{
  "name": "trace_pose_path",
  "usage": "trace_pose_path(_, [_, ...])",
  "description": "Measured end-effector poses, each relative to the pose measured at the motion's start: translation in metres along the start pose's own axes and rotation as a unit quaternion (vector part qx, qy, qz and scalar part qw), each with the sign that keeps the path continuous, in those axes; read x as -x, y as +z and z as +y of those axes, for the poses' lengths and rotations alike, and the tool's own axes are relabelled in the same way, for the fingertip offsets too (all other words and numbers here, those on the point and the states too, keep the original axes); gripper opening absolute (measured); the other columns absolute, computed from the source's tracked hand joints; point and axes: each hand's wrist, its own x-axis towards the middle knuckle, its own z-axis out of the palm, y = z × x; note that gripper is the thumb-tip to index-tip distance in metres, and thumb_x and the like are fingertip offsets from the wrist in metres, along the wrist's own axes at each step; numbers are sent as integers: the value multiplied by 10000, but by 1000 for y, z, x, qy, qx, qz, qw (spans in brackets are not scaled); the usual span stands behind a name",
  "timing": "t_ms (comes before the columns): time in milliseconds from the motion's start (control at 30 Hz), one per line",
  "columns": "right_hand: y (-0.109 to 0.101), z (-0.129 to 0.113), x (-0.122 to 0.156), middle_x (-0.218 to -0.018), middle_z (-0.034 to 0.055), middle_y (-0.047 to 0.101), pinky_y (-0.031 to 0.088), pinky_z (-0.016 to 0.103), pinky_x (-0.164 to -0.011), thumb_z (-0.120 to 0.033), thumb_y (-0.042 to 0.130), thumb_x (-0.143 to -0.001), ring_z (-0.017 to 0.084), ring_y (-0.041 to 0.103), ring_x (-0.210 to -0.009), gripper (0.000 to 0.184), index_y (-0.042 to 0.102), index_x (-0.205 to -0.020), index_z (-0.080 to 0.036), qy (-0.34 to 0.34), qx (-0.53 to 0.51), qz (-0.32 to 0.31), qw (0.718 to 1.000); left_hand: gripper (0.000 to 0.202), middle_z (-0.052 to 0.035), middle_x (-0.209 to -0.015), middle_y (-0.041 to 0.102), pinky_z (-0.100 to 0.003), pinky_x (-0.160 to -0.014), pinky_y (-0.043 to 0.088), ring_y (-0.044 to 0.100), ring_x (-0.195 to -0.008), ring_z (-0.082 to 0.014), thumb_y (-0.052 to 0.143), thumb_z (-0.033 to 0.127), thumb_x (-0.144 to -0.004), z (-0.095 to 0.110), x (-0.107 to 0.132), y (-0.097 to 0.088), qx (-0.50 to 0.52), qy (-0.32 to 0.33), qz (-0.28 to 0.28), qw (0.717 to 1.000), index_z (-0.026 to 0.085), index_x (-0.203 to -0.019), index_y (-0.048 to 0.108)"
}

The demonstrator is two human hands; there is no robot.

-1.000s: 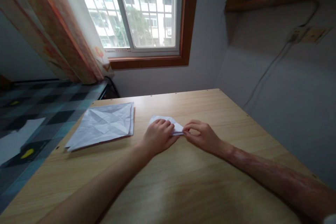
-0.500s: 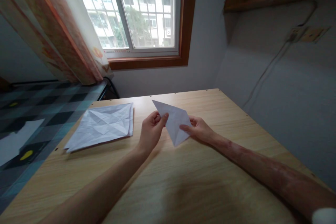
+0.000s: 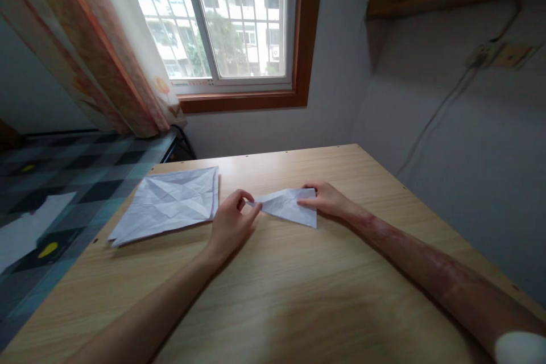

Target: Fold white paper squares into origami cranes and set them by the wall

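Note:
A folded piece of white paper (image 3: pixel 286 205), narrow at its left end and broad at its right, is held between my two hands above the wooden table. My left hand (image 3: pixel 234 216) pinches the pointed left tip between thumb and finger. On the broad right side, my right hand (image 3: pixel 326 200) grips the paper with the thumb on top and the fingers behind it. Faint creases run over the paper's face. To the left of my left hand lies a stack of creased white sheets (image 3: pixel 174 202).
The pale wooden table (image 3: pixel 273 284) ends at the wall below a barred window (image 3: pixel 239 23). Left of it stands a bed with a checked cover (image 3: pixel 128 151) and white paper (image 3: pixel 40 222) on top. A cable (image 3: pixel 439 108) hangs down the right wall from a socket.
The paper has turned from a kite-like shape standing taller to a flatter, narrower wedge pointing left. My left hand has moved left and down, from the paper's face to its tip.

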Motion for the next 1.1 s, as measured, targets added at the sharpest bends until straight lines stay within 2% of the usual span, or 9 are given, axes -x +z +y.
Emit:
trace_pose_path(133, [3,5,0,-832,13,765,436,271,-647,-445,826,-835,189,657,-743,294,811,-912,-162,-28,52,20,998,77,-45,-938,705,-407,-868,539,683,-890,-255,716,298,-950,5,3,1,-147,129,-31,980,230,-985,716])
trace_pose_path(200, [6,7,0,-889,36,776,465,286,-693,-444,845,-837,202,673,-792,293,814,-914,-163,-57,79,52,994,184,-96,-1181,753,-467,-1014,554,705,-1102,-297,647,232,-982,7,3,4,-167,212,-83,959,231,-1137,744])
trace_pose_path(333, [13,10,1,-984,73,803,535,330,-811,-407,869,-845,228,717,-874,262,817,-954,-175,-93,96,114,984,521,-95,-1676,568,-517,-1282,445,533,-1532,-305,525,151,-1022,8,1,7,-132,318,-220,913,251,-1523,624])
trace_pose_path(433, [15,8,3,-1041,85,822,578,360,-872,-377,843,-885,246,749,-936,216,822,-996,-193,-111,91,140,980,536,-87,-1700,553,-515,-1287,458,536,-1544,-306,532,217,-1058,9,-1,6,-116,305,-272,905,274,-1587,595])
trace_pose_path(533, [16,1,9,-1241,116,817,578,414,-1052,-359,754,-983,275,752,-1151,231,826,-1133,-199,-159,92,133,974,497,-98,-1629,623,-561,-1246,481,605,-1446,-341,552,304,-1079,12,-1,5,-125,287,-270,910,293,-1571,624])
trace_pose_path(633, [19,-8,15,-1504,136,719,491,486,-1224,-342,552,-1118,287,661,-1396,368,755,-1395,-211,-219,136,68,964,457,-125,-1511,689,-573,-1176,518,651,-1306,-353,555,336,-1083,16,2,4,-143,277,-253,916,272,-1523,661])
trace_pose_path(733, [23,-14,20,-1681,138,569,428,522,-1293,-335,456,-1162,292,553,-1541,491,575,-1628,-235,-258,200,-19,945,436,-151,-1438,703,-563,-1151,533,655,-1257,-354,583,346,-1067,17,3,4,-146,261,-236,925,236,-1480,672])
trace_pose_path(1000, [23,-12,25,-1779,183,404,298,587,-1363,-542,558,-1126,355,363,-1672,749,347,-1760,-203,-254,271,-97,923,450,-196,-1692,505,-558,-1243,485,565,-1498,-382,641,342,-1011,11,4,5,-99,216,-230,944,207,-1437,592])
trace_pose_path(1100, [21,-12,25,-1790,176,386,279,576,-1371,-564,541,-1131,345,346,-1682,758,325,-1768,-215,-251,285,-104,919,558,-221,-1642,557,-555,-1230,498,600,-1467,-379,655,293,-969,10,4,5,-79,200,-227,950,179,-1503,540])
